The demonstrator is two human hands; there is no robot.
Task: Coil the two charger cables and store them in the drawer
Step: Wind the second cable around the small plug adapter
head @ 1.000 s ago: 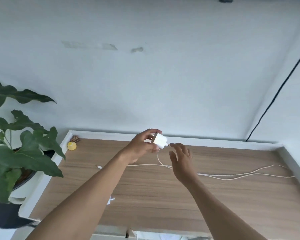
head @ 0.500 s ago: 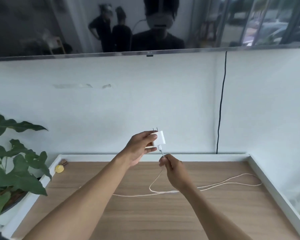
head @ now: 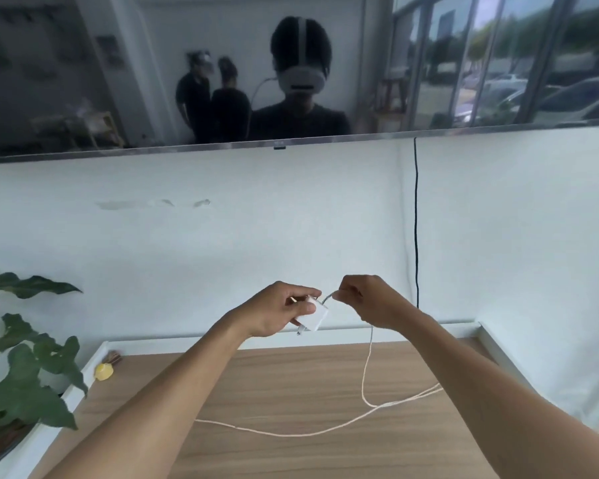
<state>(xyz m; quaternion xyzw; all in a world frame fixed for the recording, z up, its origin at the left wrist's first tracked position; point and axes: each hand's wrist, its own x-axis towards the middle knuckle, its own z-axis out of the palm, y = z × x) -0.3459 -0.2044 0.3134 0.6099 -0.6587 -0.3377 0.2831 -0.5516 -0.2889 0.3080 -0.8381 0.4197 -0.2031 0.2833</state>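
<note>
My left hand grips a small white charger plug, raised above the wooden tabletop. Just to its right, my right hand pinches the cream charger cable close to where it leaves the plug. From that hand the cable hangs down to the table, loops, and trails across the wood toward the left and the right. Only one cable is plainly visible; no drawer shows.
A leafy potted plant stands at the left edge. A small yellow object lies at the table's back left corner. A wall-mounted screen hangs above, with a black wire running down the wall. A white raised rim borders the table.
Both hands have risen with the plug. My right hand moved from below the plug to its right side, pinching the cable. The camera tilted upward, showing more of the screen.
</note>
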